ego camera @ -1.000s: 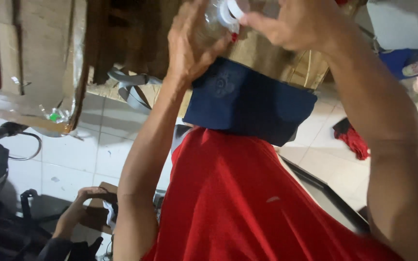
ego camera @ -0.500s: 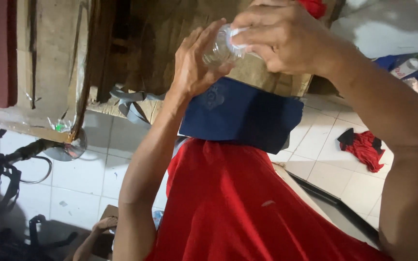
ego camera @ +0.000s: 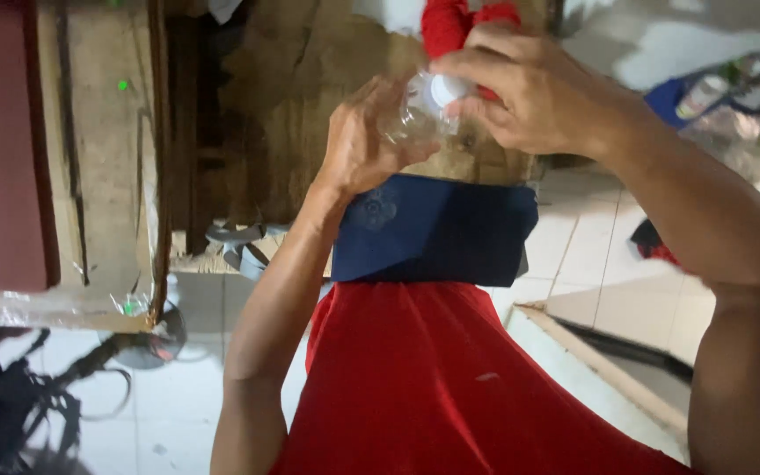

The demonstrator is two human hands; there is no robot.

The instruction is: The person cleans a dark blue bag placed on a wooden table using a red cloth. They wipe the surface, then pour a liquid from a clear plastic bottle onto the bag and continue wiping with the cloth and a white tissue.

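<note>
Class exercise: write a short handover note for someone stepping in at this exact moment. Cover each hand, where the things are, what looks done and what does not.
Left hand: wrapped around the clear plastic bottle, holding it up.
Right hand: fingers pinched on the white cap.
Below them: the red cloth and a dark blue cloth.
Done: bottle gripped in both hands.
Left: cap is on the neck; whether it is tight cannot be told.

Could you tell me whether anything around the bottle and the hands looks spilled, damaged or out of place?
Nothing looks spilled or broken. The left hand holds a clear plastic bottle while the right hand grips its white cap. Red cloth lies loose on the tiled floor, which looks untidy.
</note>
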